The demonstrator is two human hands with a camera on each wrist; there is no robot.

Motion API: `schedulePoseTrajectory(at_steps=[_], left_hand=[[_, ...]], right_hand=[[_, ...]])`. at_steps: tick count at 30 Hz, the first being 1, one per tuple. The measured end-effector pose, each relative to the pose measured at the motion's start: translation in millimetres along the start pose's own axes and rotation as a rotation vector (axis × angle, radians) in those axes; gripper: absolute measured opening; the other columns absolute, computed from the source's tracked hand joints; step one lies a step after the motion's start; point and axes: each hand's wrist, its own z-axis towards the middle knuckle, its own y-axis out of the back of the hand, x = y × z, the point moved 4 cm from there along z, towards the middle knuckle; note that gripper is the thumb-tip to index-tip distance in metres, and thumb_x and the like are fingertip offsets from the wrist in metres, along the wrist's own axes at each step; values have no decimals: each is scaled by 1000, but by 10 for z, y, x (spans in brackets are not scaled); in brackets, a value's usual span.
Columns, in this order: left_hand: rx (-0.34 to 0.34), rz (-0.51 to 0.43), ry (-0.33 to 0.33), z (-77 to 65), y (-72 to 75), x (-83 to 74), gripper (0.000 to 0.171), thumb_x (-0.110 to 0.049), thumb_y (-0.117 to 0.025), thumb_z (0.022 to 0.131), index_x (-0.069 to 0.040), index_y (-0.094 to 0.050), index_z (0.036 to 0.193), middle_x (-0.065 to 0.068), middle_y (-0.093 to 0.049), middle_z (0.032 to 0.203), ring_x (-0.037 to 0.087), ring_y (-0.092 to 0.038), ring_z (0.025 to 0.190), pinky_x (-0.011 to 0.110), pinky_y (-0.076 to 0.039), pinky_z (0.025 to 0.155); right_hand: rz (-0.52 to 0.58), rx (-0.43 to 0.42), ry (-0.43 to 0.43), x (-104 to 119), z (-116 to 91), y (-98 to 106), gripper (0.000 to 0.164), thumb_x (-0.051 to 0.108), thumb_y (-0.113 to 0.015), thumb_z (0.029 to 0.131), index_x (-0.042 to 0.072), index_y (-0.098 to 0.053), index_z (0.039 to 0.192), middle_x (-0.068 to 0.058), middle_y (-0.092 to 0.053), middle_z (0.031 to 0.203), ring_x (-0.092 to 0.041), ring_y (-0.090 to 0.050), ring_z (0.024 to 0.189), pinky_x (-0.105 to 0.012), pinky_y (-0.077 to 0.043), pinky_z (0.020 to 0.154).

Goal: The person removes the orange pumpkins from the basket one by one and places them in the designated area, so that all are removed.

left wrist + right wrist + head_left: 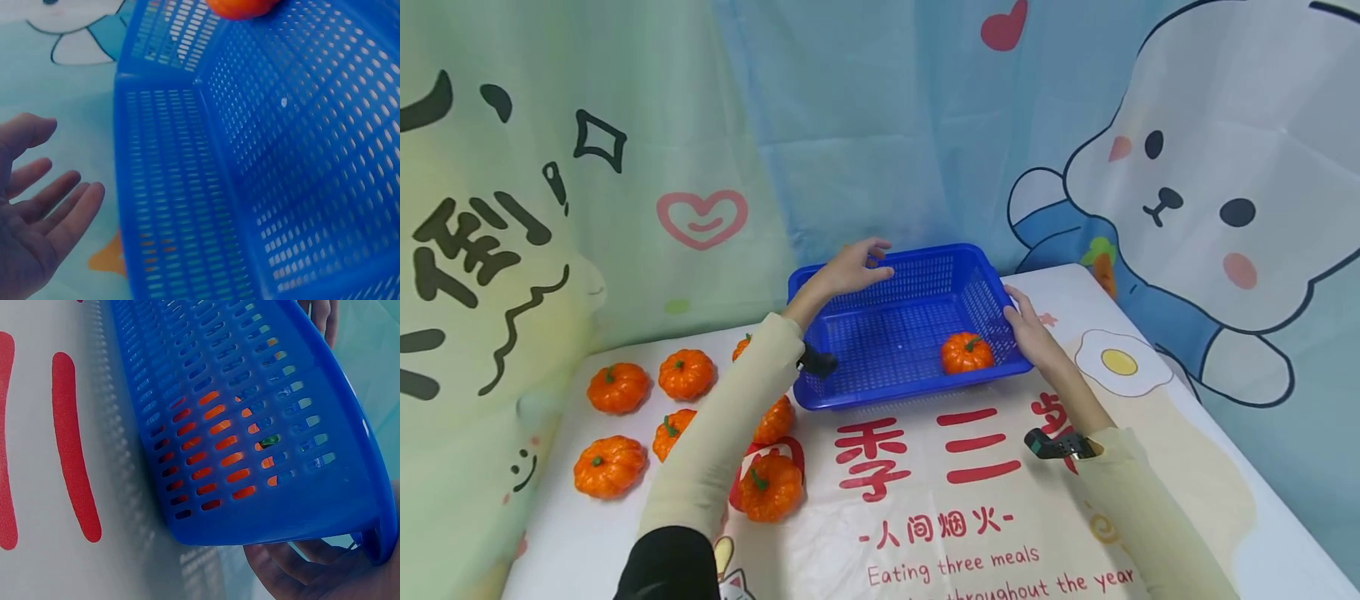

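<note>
A blue plastic basket (880,337) with slotted walls stands at the back of the table, slightly tilted. Inside, by its right end, lies a small orange pumpkin (967,353) with a green stem. My right hand (1032,327) grips the basket's right end; in the right wrist view its fingers (284,565) reach beneath the rim. Over the far left rim hovers my left hand (855,267), fingers spread and loosely bent, holding nothing. The left wrist view has that hand (47,219) outside the basket wall (169,169), with a gap between them.
Several more small pumpkins (610,467) lie on the left of the table, some partly hidden by my left sleeve (722,417). A printed cloth (955,500) covers the tabletop. Right behind the basket hangs a cartoon curtain (850,108).
</note>
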Motion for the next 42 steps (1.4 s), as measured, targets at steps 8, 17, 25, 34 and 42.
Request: schedulePoseTrajectory(at_steps=[8,17,25,34,42], left_hand=[[126,85,-37,262,-467,-4,50,-26,-57,98,-9,-45,143,16,-52,141,28,-53,127,40,-49,101],[432,238,-144,377,-973,-229,53,-23,-64,94,-15,-46,143,17,-50,143,27,-55,126,36,-49,104],[577,347,-148,407,-1229,-240,66,-28,-66,93,-22,-35,151,10,-44,148,26,-49,132,38,-43,110],[592,322,-119,403,-1339,-159,73,-32,-69,89,-27,-30,151,6,-40,151,24,-47,132,40,-40,113],[563,358,-134,412,-1412,-134,78,-38,-70,87,-26,-26,151,7,-38,151,24,-41,136,41,-36,116]], right_hand=[[-5,1,11,40,-9,13,57,42,-18,105,30,7,156,-19,-4,163,-48,-9,147,-74,-8,113],[-8,-15,1,19,1,53,58,44,-18,105,31,7,156,-18,-4,164,-48,-10,147,-74,-10,112],[-10,0,14,9,1,14,57,42,-18,105,31,6,156,-19,-6,163,-48,-11,147,-74,-11,112],[-3,9,17,50,-13,13,57,38,-18,106,30,7,156,-19,-4,163,-48,-10,147,-74,-10,112],[-10,-2,12,40,-21,13,56,40,-18,106,31,6,156,-19,-7,163,-47,-11,148,-74,-10,112]])
